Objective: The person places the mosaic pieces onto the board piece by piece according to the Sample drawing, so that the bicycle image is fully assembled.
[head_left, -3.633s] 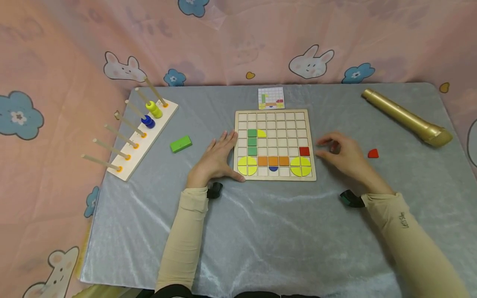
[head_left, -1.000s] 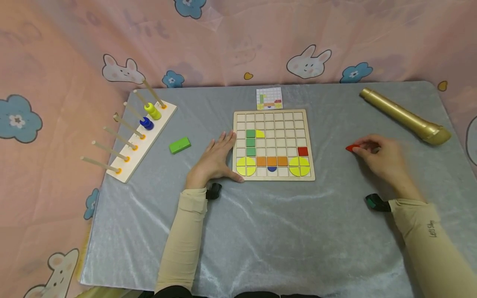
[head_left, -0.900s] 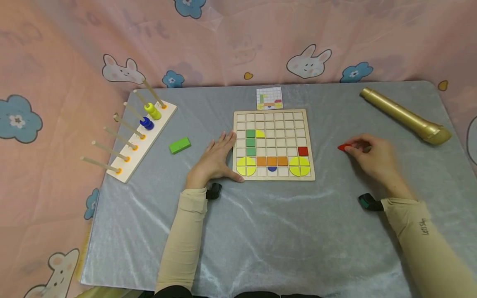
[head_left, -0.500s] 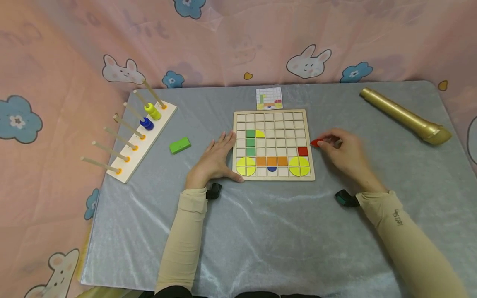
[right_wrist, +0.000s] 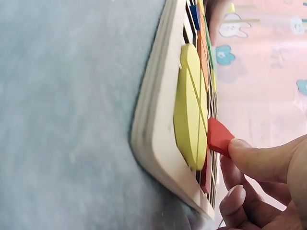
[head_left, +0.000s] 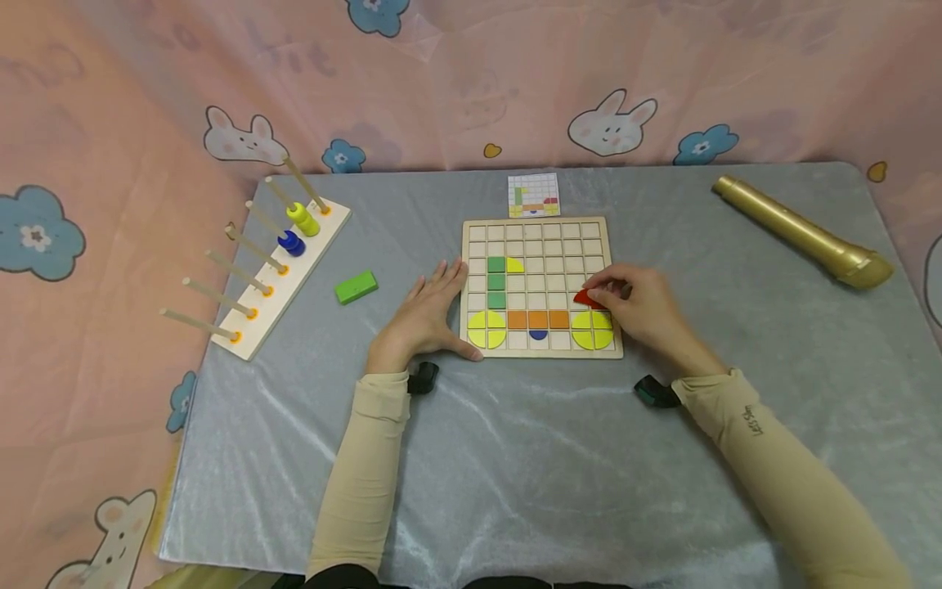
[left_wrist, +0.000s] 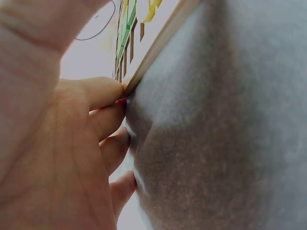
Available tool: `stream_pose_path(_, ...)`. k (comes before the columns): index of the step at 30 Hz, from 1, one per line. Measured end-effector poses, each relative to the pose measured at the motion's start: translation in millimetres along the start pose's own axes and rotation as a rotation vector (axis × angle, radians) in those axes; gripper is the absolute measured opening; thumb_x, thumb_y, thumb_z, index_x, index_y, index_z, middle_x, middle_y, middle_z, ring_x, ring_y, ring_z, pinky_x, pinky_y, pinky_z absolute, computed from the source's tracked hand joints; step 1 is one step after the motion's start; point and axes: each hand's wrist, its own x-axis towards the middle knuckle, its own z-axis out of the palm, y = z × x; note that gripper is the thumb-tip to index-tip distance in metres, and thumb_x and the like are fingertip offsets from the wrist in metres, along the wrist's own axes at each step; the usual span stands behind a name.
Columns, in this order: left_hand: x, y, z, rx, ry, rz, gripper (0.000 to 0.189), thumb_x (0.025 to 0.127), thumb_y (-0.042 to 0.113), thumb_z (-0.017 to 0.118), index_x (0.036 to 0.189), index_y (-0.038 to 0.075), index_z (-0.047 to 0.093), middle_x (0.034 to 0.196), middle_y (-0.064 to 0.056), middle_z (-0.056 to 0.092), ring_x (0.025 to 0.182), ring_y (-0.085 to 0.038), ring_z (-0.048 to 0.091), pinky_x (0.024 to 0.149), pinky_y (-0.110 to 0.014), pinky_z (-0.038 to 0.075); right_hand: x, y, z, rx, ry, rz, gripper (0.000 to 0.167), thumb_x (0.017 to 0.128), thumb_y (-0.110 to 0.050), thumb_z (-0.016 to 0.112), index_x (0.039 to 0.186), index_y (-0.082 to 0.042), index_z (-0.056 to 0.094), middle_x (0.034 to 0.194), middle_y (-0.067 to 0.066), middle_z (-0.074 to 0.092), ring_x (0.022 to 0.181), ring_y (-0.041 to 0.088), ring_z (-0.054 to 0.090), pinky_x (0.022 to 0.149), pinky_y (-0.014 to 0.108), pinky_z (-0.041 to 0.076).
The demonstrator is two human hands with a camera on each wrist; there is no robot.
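Observation:
A wooden grid board (head_left: 545,282) lies mid-table, holding green, orange and red squares, yellow quarter-rounds and a blue half-round. My right hand (head_left: 643,311) pinches a red quarter-round tile (head_left: 585,299) between thumb and fingers, over the cell left of the red square, which the hand partly covers. In the right wrist view the red tile (right_wrist: 220,136) is tilted at the grid beside the yellow pieces (right_wrist: 190,110). My left hand (head_left: 423,317) rests at the board's left edge, fingers straight and thumb at the lower left corner; the left wrist view shows its fingertips (left_wrist: 112,91) against the board's side.
A pattern card (head_left: 533,195) lies behind the board. To the left are a green block (head_left: 356,287) and a peg stand (head_left: 280,282) with yellow and blue beads. A gold microphone-shaped object (head_left: 802,231) lies at the far right. A pink printed curtain hangs behind the table.
My right hand has picked up the red quarter-round tile from the table right of the board and carried it leftward over the grid. The left hand has stayed at the board's edge.

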Motion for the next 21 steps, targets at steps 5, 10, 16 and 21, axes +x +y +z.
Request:
stream_pose_path(5, 0.8, 1.0, -0.1, 0.0, -0.001, 0.002, 0.145, 0.067, 0.044, 0.102, 0.172, 0.017, 0.007, 0.18, 0.006, -0.001, 0.167, -0.014, -0.007, 0.137, -0.043, -0.005, 1.6, 1.5, 5.4, -0.012, 0.006, -0.044, 0.01, 0.101, -0.007, 0.072, 0.106, -0.002, 0.08, 0.089, 0.014, 0.069, 0.073, 0.024, 0.052, 0.059, 0.023, 0.04)
stream_pose_path(10, 1.5, 1.7, 0.2, 0.004, -0.003, 0.002, 0.145, 0.067, 0.044, 0.102, 0.172, 0.017, 0.007, 0.18, 0.006, -0.001, 0.167, -0.014, -0.007, 0.137, -0.042, -0.005, 3.0, 2.2, 7.4, -0.032, -0.008, -0.061, 0.01, 0.101, -0.004, 0.07, 0.105, -0.002, 0.08, 0.095, 0.014, 0.069, 0.076, 0.025, 0.05, 0.064, 0.027, 0.039)
stream_pose_path(16, 0.7, 2.6, -0.2, 0.002, -0.001, 0.006, 0.145, 0.066, 0.044, 0.103, 0.172, 0.017, 0.007, 0.18, 0.006, -0.001, 0.167, -0.014, -0.007, 0.137, -0.042, -0.005, 4.4, 2.0, 8.5, -0.054, -0.036, -0.041, 0.012, 0.102, -0.005, 0.07, 0.105, -0.001, 0.081, 0.1, 0.014, 0.067, 0.084, 0.026, 0.048, 0.071, 0.035, 0.036)
stream_pose_path(21, 0.3, 2.7, -0.4, 0.005, 0.0, 0.006, 0.145, 0.066, 0.044, 0.103, 0.172, 0.017, 0.007, 0.18, 0.006, -0.001, 0.167, -0.014, -0.007, 0.137, -0.043, -0.005, 5.3, 2.4, 9.8, -0.061, -0.026, -0.041, 0.011, 0.101, -0.004, 0.071, 0.104, -0.001, 0.08, 0.1, 0.014, 0.065, 0.083, 0.026, 0.049, 0.071, 0.034, 0.037)
